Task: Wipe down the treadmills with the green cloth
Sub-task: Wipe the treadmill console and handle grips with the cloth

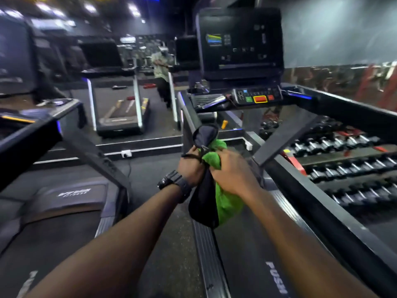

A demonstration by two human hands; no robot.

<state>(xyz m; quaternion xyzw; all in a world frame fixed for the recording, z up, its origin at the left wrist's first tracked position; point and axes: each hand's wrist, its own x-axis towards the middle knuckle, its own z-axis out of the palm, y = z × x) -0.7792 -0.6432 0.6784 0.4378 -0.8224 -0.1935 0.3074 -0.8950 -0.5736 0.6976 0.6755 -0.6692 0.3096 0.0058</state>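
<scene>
Both hands (214, 171) bunching soft green cloth (225, 203) — dark pouch (204, 201)

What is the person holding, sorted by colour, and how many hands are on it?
Green cloth: 1
Dark pouch: 1
Hands gripping, left hand and right hand: 2
Total things held: 2

Bright green cloth (225, 201) gripped by right hand (232, 171); black pouch (204, 203) beside it, gripped by left hand (191, 168). Black watch (171, 182) on left wrist. Beyond grip: black console (240, 44), red button yellow-edged (260, 99), green button (248, 99).
</scene>
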